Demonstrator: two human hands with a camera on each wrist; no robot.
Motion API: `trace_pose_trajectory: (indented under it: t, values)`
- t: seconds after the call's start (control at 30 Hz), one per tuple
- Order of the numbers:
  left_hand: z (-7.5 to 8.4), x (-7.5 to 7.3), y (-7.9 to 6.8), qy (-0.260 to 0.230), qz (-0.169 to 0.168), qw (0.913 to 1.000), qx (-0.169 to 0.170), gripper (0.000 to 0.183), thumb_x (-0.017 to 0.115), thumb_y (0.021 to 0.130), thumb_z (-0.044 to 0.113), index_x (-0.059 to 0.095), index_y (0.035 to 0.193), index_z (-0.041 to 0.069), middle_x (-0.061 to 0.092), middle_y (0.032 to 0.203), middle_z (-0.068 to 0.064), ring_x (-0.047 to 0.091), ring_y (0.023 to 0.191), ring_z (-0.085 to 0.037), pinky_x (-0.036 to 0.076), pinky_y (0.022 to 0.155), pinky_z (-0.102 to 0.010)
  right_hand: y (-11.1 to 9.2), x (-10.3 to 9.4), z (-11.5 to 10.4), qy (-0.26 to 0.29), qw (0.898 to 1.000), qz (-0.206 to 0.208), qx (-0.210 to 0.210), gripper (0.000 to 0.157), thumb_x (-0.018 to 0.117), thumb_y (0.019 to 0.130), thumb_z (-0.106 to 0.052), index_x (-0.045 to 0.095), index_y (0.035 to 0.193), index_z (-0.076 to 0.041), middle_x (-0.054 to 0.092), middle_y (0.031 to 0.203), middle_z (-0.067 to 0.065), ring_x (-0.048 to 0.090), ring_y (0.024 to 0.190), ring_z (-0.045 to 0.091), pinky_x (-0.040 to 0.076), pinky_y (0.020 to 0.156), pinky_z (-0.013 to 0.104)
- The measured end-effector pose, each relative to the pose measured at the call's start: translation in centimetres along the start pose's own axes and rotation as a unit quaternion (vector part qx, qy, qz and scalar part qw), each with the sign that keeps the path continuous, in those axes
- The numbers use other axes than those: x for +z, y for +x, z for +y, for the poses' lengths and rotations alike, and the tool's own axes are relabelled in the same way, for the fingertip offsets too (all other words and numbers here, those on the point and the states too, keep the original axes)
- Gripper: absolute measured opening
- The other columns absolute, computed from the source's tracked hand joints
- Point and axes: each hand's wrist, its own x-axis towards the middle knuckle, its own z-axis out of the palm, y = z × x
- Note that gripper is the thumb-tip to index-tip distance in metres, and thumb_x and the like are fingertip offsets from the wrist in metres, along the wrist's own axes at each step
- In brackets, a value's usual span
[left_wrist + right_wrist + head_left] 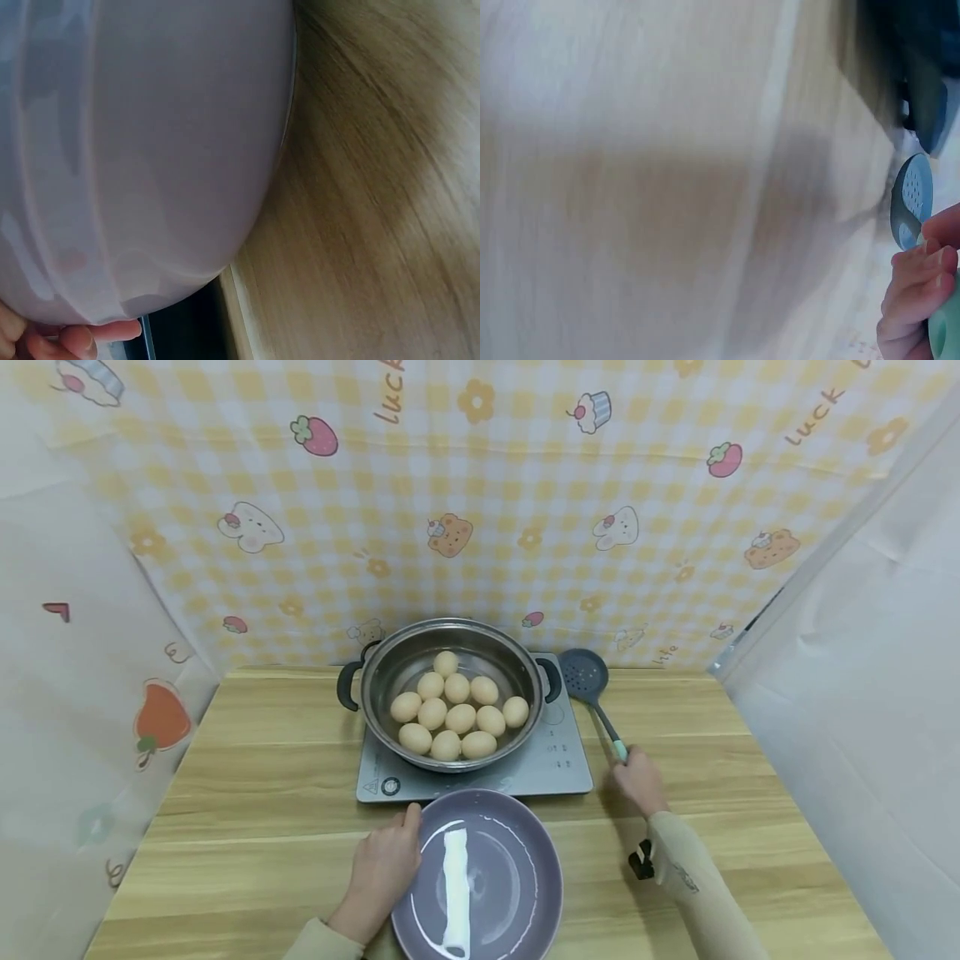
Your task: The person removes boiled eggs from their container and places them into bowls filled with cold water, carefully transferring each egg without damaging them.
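Observation:
My left hand (385, 858) grips the upper left rim of a glossy purple plate (536, 868), thumb along the edge. In the left wrist view the plate's pale underside (180, 150) fills much of the picture, and curled fingers (79, 341) show at its edge. My right hand (640, 781) holds a dark grey skimmer (584, 673) by its mint-green handle, its perforated head pointing away beside the pot. Fingers wrap that handle (946, 322) in the right wrist view. Several pale brown eggs (461, 718) lie inside a wide steel pot (450, 767), beyond the plate.
The pot stands on a flat grey induction cooktop (480, 787). Its black side handles (347, 685) stick out left and right. A yellow checked cloth (480, 485) hangs behind the wooden table (255, 793), with white sheets (862, 635) along both sides.

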Motion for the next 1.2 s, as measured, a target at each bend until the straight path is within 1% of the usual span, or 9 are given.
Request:
trace_pose_trajectory:
  t: [0.17,0.37,0.47,0.6,0.77,0.87,0.97,1.03,1.2]
  values:
    - [0.1,-0.1,0.0,-0.001,-0.005,0.9999,-0.009,0.017,0.061,0.073,0.006,0.051,0.086,0.003,0.051,0.059,-0.006,0.049,0.038,-0.023,0.035,0.033,-0.033,-0.8,-2.1,-0.4,0.000,1.000,0.007,-0.015,0.038,0.037,0.084,-0.009,0.045,0.111,0.017,0.052,0.076,0.017,0.047,0.060,0.022,0.037,0.050,0.029]
    - [0.1,-0.1,-0.1,-0.001,-0.002,1.0000,-0.008,0.014,0.062,0.072,0.005,0.052,0.083,0.003,0.052,0.058,-0.006,0.048,0.038,-0.022,0.034,0.033,-0.032,-2.6,-5.1,-1.9,0.002,0.999,0.010,-0.033,0.044,0.035,0.088,-0.011,0.042,0.119,0.018,0.055,0.074,0.016,0.045,0.052,0.017,0.036,0.046,0.029]
    - [0.1,0.0,-0.1,0.002,0.004,1.0000,-0.005,0.015,0.062,0.070,0.003,0.052,0.081,0.003,0.052,0.059,-0.006,0.049,0.038,-0.023,0.034,0.033,-0.032,-3.8,-6.5,-2.8,-0.006,0.998,0.023,-0.055,0.043,0.036,0.089,-0.011,0.041,0.120,0.018,0.056,0.073,0.016,0.045,0.049,0.016,0.036,0.044,0.029]
    - [0.1,0.0,-0.1,0.005,0.008,0.9999,-0.002,0.016,0.062,0.068,0.003,0.053,0.080,0.003,0.053,0.059,-0.007,0.049,0.038,-0.023,0.034,0.033,-0.032,-5.2,-8.1,-4.2,-0.022,0.994,0.059,-0.091,0.040,0.038,0.089,-0.010,0.043,0.118,0.018,0.056,0.068,0.016,0.044,0.045,0.016,0.035,0.041,0.030]
    - [0.0,0.0,-0.1,0.006,0.011,0.9999,-0.003,0.014,0.061,0.068,0.003,0.053,0.080,0.003,0.054,0.059,-0.007,0.049,0.038,-0.023,0.034,0.033,-0.032,-6.6,-9.0,-5.8,-0.045,0.984,0.110,-0.134,0.036,0.039,0.089,-0.010,0.048,0.115,0.012,0.049,0.054,0.007,0.038,0.038,0.014,0.031,0.036,0.028]
    - [0.0,0.1,0.0,0.003,0.015,0.9999,-0.002,0.013,0.060,0.069,0.003,0.053,0.079,0.003,0.054,0.058,-0.007,0.050,0.039,-0.024,0.035,0.033,-0.033,-7.0,-9.2,-6.8,-0.068,0.975,0.133,-0.165,0.033,0.041,0.089,-0.010,0.050,0.115,0.010,0.046,0.052,0.004,0.035,0.036,0.012,0.028,0.034,0.027]
    - [0.0,0.1,0.0,0.000,0.015,0.9999,-0.003,0.013,0.060,0.068,0.003,0.053,0.079,0.004,0.053,0.058,-0.007,0.050,0.039,-0.025,0.035,0.033,-0.033,-7.0,-9.0,-7.8,-0.100,0.962,0.156,-0.198,0.030,0.046,0.088,-0.009,0.052,0.113,0.007,0.049,0.055,0.005,0.035,0.036,0.011,0.027,0.034,0.027]
    - [0.0,0.1,0.0,0.000,0.014,0.9999,-0.004,0.013,0.060,0.068,0.002,0.052,0.079,0.004,0.052,0.058,-0.007,0.050,0.039,-0.024,0.034,0.033,-0.033,-6.6,-8.8,-8.3,-0.118,0.954,0.168,-0.220,0.028,0.049,0.086,-0.007,0.054,0.110,0.005,0.052,0.059,0.006,0.037,0.039,0.011,0.028,0.035,0.027]
    - [0.0,0.1,0.0,0.000,0.012,0.9999,-0.008,0.013,0.061,0.069,0.003,0.053,0.079,0.004,0.052,0.058,-0.006,0.049,0.038,-0.023,0.034,0.033,-0.033,-4.8,-7.8,-9.7,-0.130,0.942,0.167,-0.261,0.027,0.053,0.083,-0.003,0.054,0.110,0.000,0.059,0.075,0.012,0.045,0.045,0.014,0.033,0.038,0.026]
